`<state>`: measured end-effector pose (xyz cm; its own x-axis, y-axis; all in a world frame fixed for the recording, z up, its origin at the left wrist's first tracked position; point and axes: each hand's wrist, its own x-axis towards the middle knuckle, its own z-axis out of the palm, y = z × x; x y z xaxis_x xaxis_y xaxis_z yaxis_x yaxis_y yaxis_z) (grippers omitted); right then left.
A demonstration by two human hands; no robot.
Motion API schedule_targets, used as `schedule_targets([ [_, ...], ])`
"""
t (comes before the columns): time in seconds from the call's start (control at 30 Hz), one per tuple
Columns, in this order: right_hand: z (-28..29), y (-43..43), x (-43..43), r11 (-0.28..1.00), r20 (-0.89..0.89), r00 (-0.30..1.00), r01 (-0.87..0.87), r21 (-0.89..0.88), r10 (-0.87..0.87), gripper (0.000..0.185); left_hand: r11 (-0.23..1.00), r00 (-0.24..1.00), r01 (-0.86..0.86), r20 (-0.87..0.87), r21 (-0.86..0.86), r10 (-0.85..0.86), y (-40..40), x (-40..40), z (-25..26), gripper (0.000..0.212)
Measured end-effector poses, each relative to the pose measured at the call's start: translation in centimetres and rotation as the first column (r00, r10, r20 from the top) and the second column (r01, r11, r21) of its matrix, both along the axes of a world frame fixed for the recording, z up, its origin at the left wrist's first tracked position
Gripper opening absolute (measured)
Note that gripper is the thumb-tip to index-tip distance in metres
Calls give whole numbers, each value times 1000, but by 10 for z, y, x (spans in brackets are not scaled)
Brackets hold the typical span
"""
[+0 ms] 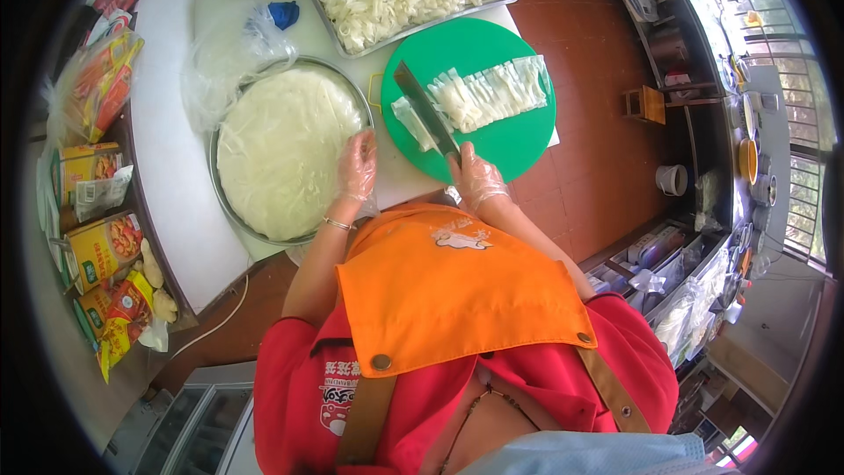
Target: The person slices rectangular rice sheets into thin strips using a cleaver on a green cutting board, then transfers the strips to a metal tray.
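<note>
A clear plastic glove covers my right hand [476,175], which grips the handle of a cleaver [425,107]. The blade lies over pale noodle sheet on a round green cutting board [488,145], between an uncut-looking piece [413,122] at left and a row of cut strips [504,91] at right. My left hand [358,161], gloved too, hovers at or touches the right rim of a round metal tray [224,201] holding a stack of translucent pale sheets [283,152]; its fingers are curled, and whether they hold anything is unclear.
A rectangular metal tray [343,46] heaped with cut noodles stands beyond the board. Clear plastic film [227,59] and a blue crumpled item [283,14] lie behind the round tray. Packaged foods [105,247] line the left side. A wooden stool [645,104] and white bucket [671,180] stand at right.
</note>
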<state>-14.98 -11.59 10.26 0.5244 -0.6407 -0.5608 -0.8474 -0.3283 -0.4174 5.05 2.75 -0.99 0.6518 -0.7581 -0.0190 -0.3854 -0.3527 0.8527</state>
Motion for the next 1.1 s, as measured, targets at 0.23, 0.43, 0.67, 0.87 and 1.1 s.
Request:
schedule_targets([
  [0.23, -5, -9, -12, 1000, 157, 988, 10, -26, -5, 36, 973, 887, -196, -445, -123, 123, -29, -22, -49, 33],
  [0.43, 19, -55, -70, 945, 124, 963, 261, -197, -240, 38, 961, 489, -263, -847, 86, 210, -78, -34, -1, 64],
  [0.67, -2, -170, -137, 897, -86, 973, 161, -411, -214, 33, 954, 462, -265, -850, 142, 255, -101, -43, 6, 46],
  [0.87, -47, -181, -150, 911, -2, 992, 113, -397, -124, 29, 975, 419, -222, -900, 25, 119, -138, -56, -8, 40],
  [1.1, -1, -167, -136, 991, -44, 993, 103, -86, -107, 37, 979, 528, -179, -830, 95, 178, -178, -75, -21, 55],
])
